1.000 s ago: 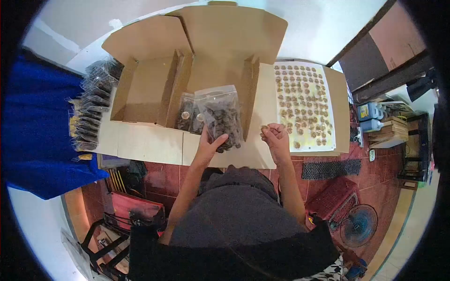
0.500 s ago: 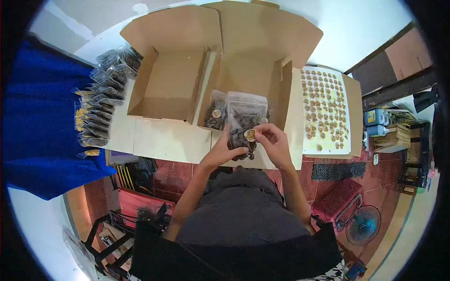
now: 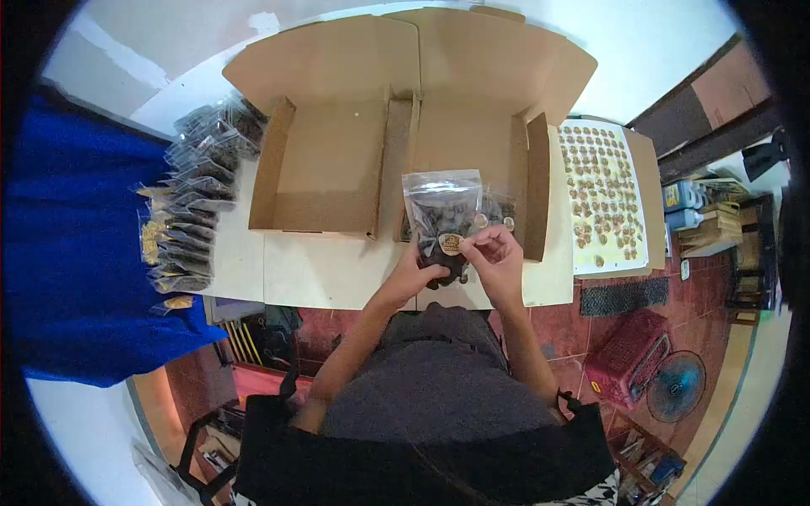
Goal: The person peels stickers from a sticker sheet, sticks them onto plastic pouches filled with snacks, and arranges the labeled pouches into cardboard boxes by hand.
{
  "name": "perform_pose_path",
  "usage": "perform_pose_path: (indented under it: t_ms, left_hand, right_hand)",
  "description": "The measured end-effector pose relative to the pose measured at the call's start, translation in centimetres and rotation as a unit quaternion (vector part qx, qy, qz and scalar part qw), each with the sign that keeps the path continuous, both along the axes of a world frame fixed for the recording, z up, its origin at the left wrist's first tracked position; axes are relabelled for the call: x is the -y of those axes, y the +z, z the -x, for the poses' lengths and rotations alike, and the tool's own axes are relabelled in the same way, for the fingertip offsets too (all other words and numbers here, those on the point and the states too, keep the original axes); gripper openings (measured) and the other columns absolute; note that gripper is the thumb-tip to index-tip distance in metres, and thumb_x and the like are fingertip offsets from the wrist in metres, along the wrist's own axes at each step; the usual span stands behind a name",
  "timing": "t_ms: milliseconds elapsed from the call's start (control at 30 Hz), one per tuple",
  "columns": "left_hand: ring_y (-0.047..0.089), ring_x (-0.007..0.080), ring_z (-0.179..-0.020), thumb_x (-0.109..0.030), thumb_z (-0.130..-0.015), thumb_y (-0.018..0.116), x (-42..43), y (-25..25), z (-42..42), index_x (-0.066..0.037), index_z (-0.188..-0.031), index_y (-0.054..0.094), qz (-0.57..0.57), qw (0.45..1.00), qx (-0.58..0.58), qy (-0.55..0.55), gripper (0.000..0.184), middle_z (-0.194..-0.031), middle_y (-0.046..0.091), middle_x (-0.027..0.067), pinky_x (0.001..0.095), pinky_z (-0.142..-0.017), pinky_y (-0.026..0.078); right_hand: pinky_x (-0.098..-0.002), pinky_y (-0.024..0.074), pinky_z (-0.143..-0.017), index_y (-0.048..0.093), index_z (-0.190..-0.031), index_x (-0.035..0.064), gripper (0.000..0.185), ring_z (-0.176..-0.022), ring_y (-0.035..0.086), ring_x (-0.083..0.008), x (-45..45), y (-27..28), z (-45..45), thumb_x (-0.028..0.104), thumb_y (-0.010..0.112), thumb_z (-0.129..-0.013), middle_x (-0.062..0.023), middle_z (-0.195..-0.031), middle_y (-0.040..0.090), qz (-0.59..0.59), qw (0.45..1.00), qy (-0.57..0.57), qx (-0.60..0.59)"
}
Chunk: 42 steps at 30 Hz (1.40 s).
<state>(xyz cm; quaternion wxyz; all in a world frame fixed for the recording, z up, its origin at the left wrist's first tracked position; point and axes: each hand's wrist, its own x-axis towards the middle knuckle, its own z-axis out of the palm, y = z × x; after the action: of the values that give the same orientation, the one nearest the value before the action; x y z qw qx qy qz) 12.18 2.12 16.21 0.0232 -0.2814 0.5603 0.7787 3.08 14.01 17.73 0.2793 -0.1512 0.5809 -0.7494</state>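
Observation:
My left hand [image 3: 411,277] grips the lower left side of a clear zip-top bag [image 3: 442,190] with dark lumpy contents, thumb across its front. The bag stands tilted in front of the right cardboard box [image 3: 537,190]. A small round-edged gold and brown sticker [image 3: 450,244] lies against the bag's lower front. The fingertips of my right hand [image 3: 498,268] pinch that sticker's right edge; whether it is fully stuck down I cannot tell. Just behind the held bag, partly hidden, other filled bags [image 3: 499,207] with round stickers sit in the right box.
An open cardboard box [image 3: 314,218] stands left of the right one. Rows of filled bags [image 3: 202,173] line the table's left end beside a blue cloth [image 3: 76,244]. At right lies a white sheet [image 3: 584,263] of many stickers. A fan [image 3: 676,386] and pink crate [image 3: 626,358] are on the floor.
The view has shifted slightly, so the boxes and sheet appear further right and lower. The sticker now sits flatter on the bag, with my right fingertips still at its edge.

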Motion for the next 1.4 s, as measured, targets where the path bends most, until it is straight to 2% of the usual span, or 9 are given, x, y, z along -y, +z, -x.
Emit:
perform_pose_path:
  t_ms: [133, 200, 300, 1000, 1133, 1200, 1300, 1367, 1400]
  left_hand:
    - [0.051, 0.0163, -0.088, -0.008, -0.067, 0.054, 1.2, -1.9, -0.4, -0.002, -0.112, 0.036, -0.075, 0.996, -0.056, 0.010, 0.049, -0.100, 0.050, 0.0080, 0.0267, -0.073, 0.043]
    - [0.050, 0.0171, -0.091, -0.013, -0.070, 0.051, 1.1, -1.7, -0.2, -0.002, -0.114, 0.035, -0.164, 0.976, -0.127, 0.061, 0.048, -0.102, 0.049, 0.0091, 0.0276, -0.077, 0.042]
    - [0.052, 0.0170, -0.085, -0.021, -0.072, 0.057, 1.5, -2.2, -0.2, -0.004, -0.118, 0.028, -0.123, 0.987, -0.089, 0.051, 0.057, -0.101, 0.048, 0.0101, 0.0272, -0.069, 0.045]
    - [0.050, 0.0127, -0.084, -0.023, -0.076, 0.057, -0.5, -1.2, 0.2, -0.004, -0.116, 0.032, -0.017, 0.990, -0.108, 0.088, 0.051, -0.098, 0.050, 0.0075, 0.0237, -0.069, 0.043]
    - [0.049, 0.0122, -0.084, -0.022, -0.077, 0.056, -0.7, -1.4, 0.2, -0.004, -0.116, 0.032, 0.005, 0.996, -0.075, 0.057, 0.049, -0.098, 0.050, 0.0068, 0.0234, -0.068, 0.043]
    - [0.048, 0.0129, -0.089, -0.022, -0.079, 0.054, -0.9, -1.2, 0.3, -0.002, -0.111, 0.038, 0.010, 0.995, -0.088, 0.050, 0.041, -0.100, 0.049, 0.0063, 0.0260, -0.075, 0.040]
    - [0.049, 0.0129, -0.088, -0.023, -0.079, 0.054, -1.2, -1.2, 0.4, -0.002, -0.111, 0.038, 0.005, 0.996, -0.072, 0.047, 0.041, -0.100, 0.050, 0.0060, 0.0264, -0.076, 0.041]
    - [0.049, 0.0129, -0.088, -0.023, -0.079, 0.053, -1.1, -1.5, 0.5, -0.002, -0.111, 0.038, 0.006, 0.996, -0.076, 0.044, 0.041, -0.100, 0.050, 0.0062, 0.0264, -0.076, 0.041]
    - [0.049, 0.0128, -0.088, -0.024, -0.080, 0.053, -1.1, -1.8, 0.5, -0.003, -0.111, 0.038, 0.006, 0.996, -0.079, 0.042, 0.041, -0.100, 0.049, 0.0064, 0.0265, -0.075, 0.041]
  right_hand:
    - [-0.0207, 0.0427, -0.066, 0.044, -0.079, 0.0025, 0.017, -0.072, 0.053, -0.0088, 0.9, -0.4, -0.7, -0.001, 0.059, -0.071, -0.0051, -0.076, 0.055, 0.002, 1.000, -0.006, -0.011]
    - [-0.0209, 0.0426, -0.066, 0.044, -0.079, 0.0024, 0.017, -0.072, 0.053, -0.0088, 1.2, -0.4, -0.9, -0.001, 0.059, -0.071, -0.0051, -0.076, 0.055, 0.003, 1.000, -0.009, -0.013]
    - [-0.0213, 0.0427, -0.066, 0.044, -0.079, 0.0024, 0.017, -0.072, 0.052, -0.0086, 1.4, -0.3, -1.1, -0.001, 0.059, -0.071, -0.0052, -0.076, 0.055, -0.008, 1.000, -0.017, -0.021]
    - [-0.0213, 0.0426, -0.063, 0.042, -0.078, 0.0025, 0.017, -0.069, 0.053, -0.0091, 0.8, -1.2, -1.7, -0.002, 0.058, -0.071, -0.0054, -0.075, 0.054, 0.002, 0.997, -0.036, -0.065]
    - [-0.0213, 0.0422, -0.057, 0.044, -0.076, 0.0008, 0.016, -0.063, 0.051, -0.0088, 0.7, -1.3, -2.0, -0.001, 0.059, -0.069, -0.0048, -0.072, 0.053, -0.071, 0.982, -0.076, -0.160]
    - [-0.0213, 0.0418, -0.055, 0.045, -0.075, 0.0003, 0.016, -0.060, 0.051, -0.0092, 0.8, -1.4, -2.4, -0.001, 0.060, -0.068, -0.0046, -0.070, 0.052, -0.110, 0.967, -0.098, -0.210]
    - [-0.0240, 0.0399, -0.056, 0.046, -0.076, 0.0001, 0.017, -0.061, 0.047, -0.0144, 0.8, -1.4, -2.8, -0.002, 0.060, -0.066, -0.0064, -0.069, 0.049, -0.137, 0.941, -0.134, -0.278]
    - [-0.0276, 0.0372, -0.059, 0.047, -0.079, -0.0001, 0.017, -0.065, 0.042, -0.0201, 0.9, -1.2, -2.8, -0.002, 0.059, -0.067, -0.0085, -0.071, 0.046, -0.175, 0.880, -0.186, -0.400]
    - [-0.0276, 0.0372, -0.059, 0.047, -0.079, -0.0001, 0.017, -0.065, 0.042, -0.0201, 0.7, -0.9, -2.8, -0.002, 0.059, -0.067, -0.0085, -0.071, 0.046, -0.174, 0.880, -0.187, -0.400]
